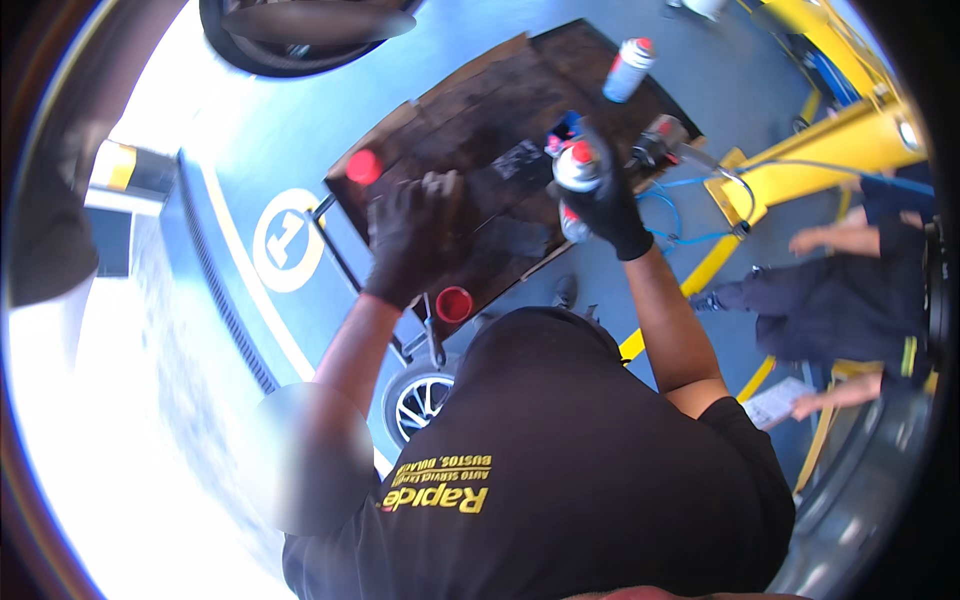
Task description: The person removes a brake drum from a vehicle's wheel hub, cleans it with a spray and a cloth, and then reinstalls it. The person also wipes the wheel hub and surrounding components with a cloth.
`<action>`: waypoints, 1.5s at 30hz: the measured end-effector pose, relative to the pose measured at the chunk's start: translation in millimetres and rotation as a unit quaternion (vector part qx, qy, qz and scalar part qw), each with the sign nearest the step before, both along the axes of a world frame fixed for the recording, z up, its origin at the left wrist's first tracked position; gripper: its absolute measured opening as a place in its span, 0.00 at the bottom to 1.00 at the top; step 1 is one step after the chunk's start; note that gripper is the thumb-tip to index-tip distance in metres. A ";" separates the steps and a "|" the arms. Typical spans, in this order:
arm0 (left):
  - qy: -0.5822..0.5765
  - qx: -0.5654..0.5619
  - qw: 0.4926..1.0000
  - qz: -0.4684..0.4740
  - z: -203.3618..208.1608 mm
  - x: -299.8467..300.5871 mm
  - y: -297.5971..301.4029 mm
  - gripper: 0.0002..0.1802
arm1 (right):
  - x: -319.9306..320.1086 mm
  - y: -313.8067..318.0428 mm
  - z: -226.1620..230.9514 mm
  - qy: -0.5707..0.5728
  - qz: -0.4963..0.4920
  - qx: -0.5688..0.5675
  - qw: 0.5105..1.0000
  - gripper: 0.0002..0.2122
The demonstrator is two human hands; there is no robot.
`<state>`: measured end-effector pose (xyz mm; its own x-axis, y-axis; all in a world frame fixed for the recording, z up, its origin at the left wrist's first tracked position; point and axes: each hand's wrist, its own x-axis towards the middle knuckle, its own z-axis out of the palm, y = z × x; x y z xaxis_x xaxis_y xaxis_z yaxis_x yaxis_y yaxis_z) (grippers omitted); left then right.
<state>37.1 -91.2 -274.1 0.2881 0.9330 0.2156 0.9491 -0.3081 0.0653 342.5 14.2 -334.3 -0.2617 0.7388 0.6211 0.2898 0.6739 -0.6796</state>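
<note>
My right hand point(610, 205), in a dark glove, is closed around a white spray can point(577, 172) with a red top, above the right part of a dark-topped work table point(520, 215). More white and red shows under its fingers, perhaps the can's lower part. Over the table's left part is my gloved left hand point(415, 235), fingers apart and apparently holding nothing; its palm is hidden. A red round cap point(364, 167) lies beyond it, and a red cup-like piece point(454, 305) is at the near edge. Beside the held can is a small blue item point(565, 130).
Another spray can point(629, 72) stands at the table's far right, near a dark air tool point(658, 140) with a blue hose. A yellow lift arm point(820, 150) is to the right. At right, a person point(835, 290) holds papers. A wheel point(420, 400) lies below the table.
</note>
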 end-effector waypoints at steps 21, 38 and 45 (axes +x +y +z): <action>-0.095 0.058 0.953 0.282 -38.2 -99.8 -64.4 0.34 | -106.9 -43.7 -41.5 -0.145 0.230 0.013 0.962 0.38; -0.739 0.011 0.605 0.296 -189.2 -220.7 -74.6 0.20 | -175.4 -64.9 -131.4 -0.077 0.311 -0.296 0.900 0.32; -0.711 -0.045 0.626 0.317 -199.1 -246.0 -53.2 0.19 | -137.0 -37.1 -77.7 -0.086 0.279 -0.382 0.877 0.17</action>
<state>-208.9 -144.4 -473.2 -0.5686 0.7902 -0.2284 -0.1591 0.1667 0.9731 205.4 -22.9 -412.0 -0.7560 0.6493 -0.0829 0.2026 0.1116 -0.9729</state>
